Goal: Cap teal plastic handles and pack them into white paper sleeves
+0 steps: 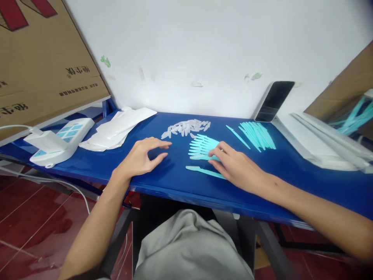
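Observation:
Over the blue table point(175, 171), my left hand point(142, 155) is open, its thumb and fingers apart with nothing between them. My right hand point(233, 165) is bent over a row of turquoise eyebrow razors point(201, 144), thumb and forefinger closed around the nearest one of the row. A single eyebrow razor point(201, 169) lies apart, closer to the table's front edge, its right end beneath my right hand. Behind the row is a loose pile of small translucent white caps point(186, 127). Another batch of turquoise razors point(258, 136) lies to the right, with one razor point(237, 136) slightly separate.
White plastic bags point(122, 128) and a power strip point(64, 142) with a plugged-in charger point(45, 140) occupy the left. A phone point(274, 102) leans against the wall. At right are clear plastic sleeves point(323, 151) and a box holding more turquoise pieces point(357, 116). A large carton point(49, 58) stands left.

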Demonstrator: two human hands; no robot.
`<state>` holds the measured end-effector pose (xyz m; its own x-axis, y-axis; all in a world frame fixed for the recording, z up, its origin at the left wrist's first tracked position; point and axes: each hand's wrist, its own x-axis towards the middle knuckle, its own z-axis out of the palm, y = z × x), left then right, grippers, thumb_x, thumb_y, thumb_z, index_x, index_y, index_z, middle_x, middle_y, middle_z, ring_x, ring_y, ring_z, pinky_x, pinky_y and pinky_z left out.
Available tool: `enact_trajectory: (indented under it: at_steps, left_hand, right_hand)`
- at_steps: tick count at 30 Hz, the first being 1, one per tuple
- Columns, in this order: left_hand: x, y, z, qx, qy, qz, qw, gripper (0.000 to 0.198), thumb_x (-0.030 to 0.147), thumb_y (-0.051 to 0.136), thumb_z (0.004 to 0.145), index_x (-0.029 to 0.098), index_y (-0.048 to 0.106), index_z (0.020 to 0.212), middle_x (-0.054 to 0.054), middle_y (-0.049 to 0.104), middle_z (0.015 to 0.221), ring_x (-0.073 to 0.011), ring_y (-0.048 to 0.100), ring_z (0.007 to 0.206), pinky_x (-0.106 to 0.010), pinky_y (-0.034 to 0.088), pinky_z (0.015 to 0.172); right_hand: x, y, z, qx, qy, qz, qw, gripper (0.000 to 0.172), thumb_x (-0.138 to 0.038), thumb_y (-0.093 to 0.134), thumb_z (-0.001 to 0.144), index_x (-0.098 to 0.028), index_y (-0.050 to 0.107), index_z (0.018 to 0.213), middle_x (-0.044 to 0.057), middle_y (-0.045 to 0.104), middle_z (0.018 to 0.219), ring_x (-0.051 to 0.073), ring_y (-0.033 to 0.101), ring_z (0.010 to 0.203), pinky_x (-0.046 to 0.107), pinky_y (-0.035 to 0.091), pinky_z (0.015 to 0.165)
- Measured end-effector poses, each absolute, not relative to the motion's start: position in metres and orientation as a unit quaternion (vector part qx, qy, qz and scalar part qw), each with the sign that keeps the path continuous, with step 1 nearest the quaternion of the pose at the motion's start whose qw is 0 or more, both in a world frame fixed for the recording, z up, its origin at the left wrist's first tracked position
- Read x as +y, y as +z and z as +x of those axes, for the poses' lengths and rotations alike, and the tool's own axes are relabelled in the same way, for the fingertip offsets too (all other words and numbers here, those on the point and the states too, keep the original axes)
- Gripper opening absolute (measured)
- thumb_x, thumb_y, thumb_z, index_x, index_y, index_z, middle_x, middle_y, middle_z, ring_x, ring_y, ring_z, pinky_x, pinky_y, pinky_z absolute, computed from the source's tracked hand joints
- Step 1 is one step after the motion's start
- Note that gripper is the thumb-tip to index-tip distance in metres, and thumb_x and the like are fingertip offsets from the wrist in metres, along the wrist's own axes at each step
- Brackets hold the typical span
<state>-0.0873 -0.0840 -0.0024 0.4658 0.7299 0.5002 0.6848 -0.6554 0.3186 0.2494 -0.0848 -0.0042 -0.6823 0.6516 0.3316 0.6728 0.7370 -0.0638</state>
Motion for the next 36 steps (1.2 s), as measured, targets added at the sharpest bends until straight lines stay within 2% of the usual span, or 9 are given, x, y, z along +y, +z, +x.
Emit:
enact_trajectory:
  at_steps: [2, 5, 8, 14, 17, 19, 25, 31, 36]
  left_hand:
    - [-0.082, -0.006, -0.086, 0.47, 0.267, 0.841, 0.012, 0.048, 0.048, 0.059, 0.1, 0.022, 0.065, 0.139, -0.011, 0.069, 0.137, -0.0289, 0.063, 0.127, -0.045, 0.048, 0.112]
    - [-0.077, -0.012, -0.089, 0.562, 0.149, 0.813, 0.025, 0.065, 0.06, 0.046, 0.103, 0.028, 0.044, 0.159, -0.011, 0.039, 0.166, -0.0372, 0.037, 0.153, -0.06, 0.034, 0.122]
    - [-0.074, -0.015, -0.091, 0.598, 0.077, 0.796, 0.052, 0.067, 0.063, 0.032, 0.106, 0.032, 0.032, 0.165, -0.007, 0.03, 0.171, -0.0372, 0.026, 0.159, -0.064, 0.026, 0.125]
    - [-0.078, -0.011, -0.089, 0.59, 0.064, 0.801, 0.078, 0.064, 0.062, 0.027, 0.107, 0.036, 0.028, 0.165, -0.001, 0.016, 0.175, -0.035, 0.015, 0.162, -0.063, 0.02, 0.127]
    - [-0.079, -0.009, -0.089, 0.575, 0.068, 0.811, 0.087, 0.06, 0.058, 0.025, 0.109, 0.034, 0.039, 0.161, -0.002, 0.028, 0.172, -0.0357, 0.019, 0.161, -0.065, 0.019, 0.126]
    - [-0.078, -0.009, -0.089, 0.555, 0.102, 0.823, 0.067, 0.057, 0.053, 0.029, 0.109, 0.027, 0.046, 0.157, -0.008, 0.042, 0.165, -0.0356, 0.033, 0.155, -0.063, 0.028, 0.124]
    - [-0.079, -0.007, -0.081, 0.453, 0.21, 0.866, 0.033, 0.035, 0.042, 0.05, 0.104, 0.023, 0.078, 0.114, -0.006, 0.078, 0.117, -0.0264, 0.073, 0.109, -0.043, 0.053, 0.101]
    - [-0.086, -0.004, -0.065, 0.406, 0.225, 0.885, 0.028, 0.027, 0.037, 0.057, 0.103, 0.023, 0.079, 0.101, -0.003, 0.08, 0.098, -0.0221, 0.073, 0.09, -0.038, 0.052, 0.09]
    - [-0.09, -0.003, -0.055, 0.448, 0.177, 0.873, 0.08, 0.033, 0.034, 0.048, 0.107, 0.022, 0.072, 0.126, -0.007, 0.074, 0.114, -0.0234, 0.07, 0.101, -0.034, 0.052, 0.086]
  right_hand:
    - [-0.085, -0.005, 0.247, -0.913, -0.054, -0.369, 0.164, 0.019, -0.026, 0.049, 0.106, -0.015, 0.063, 0.111, 0.009, 0.064, 0.104, 0.016, 0.059, 0.065, 0.03, 0.039, 0.054]
    - [-0.085, -0.006, 0.244, -0.912, -0.09, -0.363, 0.167, 0.018, -0.025, 0.052, 0.105, -0.015, 0.068, 0.105, 0.009, 0.065, 0.096, 0.022, 0.063, 0.08, 0.032, 0.042, 0.06]
    - [-0.086, -0.006, 0.241, -0.917, -0.083, -0.349, 0.172, 0.023, -0.028, 0.052, 0.106, -0.015, 0.071, 0.104, 0.009, 0.066, 0.095, 0.023, 0.063, 0.085, 0.034, 0.046, 0.067]
    - [-0.082, -0.007, 0.244, -0.916, -0.057, -0.352, 0.185, 0.033, -0.028, 0.043, 0.109, -0.014, 0.072, 0.111, 0.01, 0.068, 0.099, 0.023, 0.064, 0.087, 0.034, 0.048, 0.068]
    - [-0.076, -0.009, 0.25, -0.921, -0.073, -0.347, 0.162, 0.032, -0.024, 0.043, 0.107, -0.015, 0.074, 0.109, 0.012, 0.069, 0.102, 0.025, 0.064, 0.088, 0.036, 0.05, 0.068]
    - [-0.074, -0.01, 0.253, -0.923, -0.062, -0.346, 0.154, 0.032, -0.025, 0.044, 0.107, -0.015, 0.075, 0.107, 0.013, 0.07, 0.106, 0.025, 0.065, 0.09, 0.037, 0.052, 0.068]
    - [-0.069, -0.012, 0.258, -0.929, -0.031, -0.33, 0.167, 0.032, -0.023, 0.046, 0.106, -0.016, 0.077, 0.105, 0.014, 0.072, 0.109, 0.025, 0.068, 0.092, 0.036, 0.055, 0.068]
    - [-0.066, -0.008, 0.262, -0.942, -0.057, -0.306, 0.128, 0.026, -0.012, 0.053, 0.1, -0.017, 0.077, 0.108, 0.012, 0.074, 0.097, 0.022, 0.069, 0.087, 0.032, 0.053, 0.071]
    - [-0.066, -0.001, 0.256, -0.945, -0.094, -0.306, 0.07, 0.028, -0.006, 0.051, 0.098, -0.013, 0.076, 0.107, 0.012, 0.073, 0.093, 0.022, 0.067, 0.085, 0.03, 0.047, 0.066]
